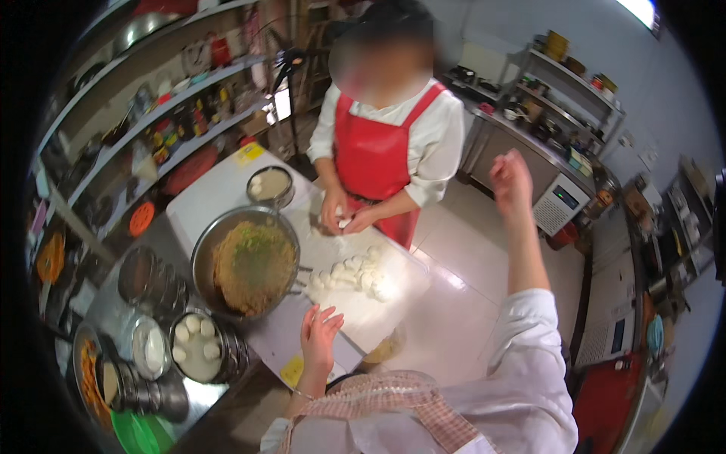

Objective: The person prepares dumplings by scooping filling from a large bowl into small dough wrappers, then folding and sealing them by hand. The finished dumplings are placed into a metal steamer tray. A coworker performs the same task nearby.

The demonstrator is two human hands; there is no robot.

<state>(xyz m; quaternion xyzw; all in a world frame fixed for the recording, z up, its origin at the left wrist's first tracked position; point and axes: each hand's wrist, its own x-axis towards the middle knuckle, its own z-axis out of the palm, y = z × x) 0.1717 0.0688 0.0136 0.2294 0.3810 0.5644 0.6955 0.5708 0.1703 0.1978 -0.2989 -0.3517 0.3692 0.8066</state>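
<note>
My left hand (322, 336) hovers palm-up above the near end of the white work table (212, 170), fingers a little apart and nothing in them. Beyond it stands a large steel bowl of minced filling (255, 269) topped with chopped green herbs. To its right, a pile of white dough pieces (363, 275) rests on the floured surface. My right hand (511, 179) is raised far out to the right, over the floor and away from the table. Its fingers are curled, and whether they hold anything is unclear.
Across the table, a person in a red apron (374, 144) works a small piece of dough. A steamer basket of buns (197, 347) and a round tray (269, 184) stand nearby. Shelves (170, 108) line the left; a metal counter (516, 133) lies beyond on the right.
</note>
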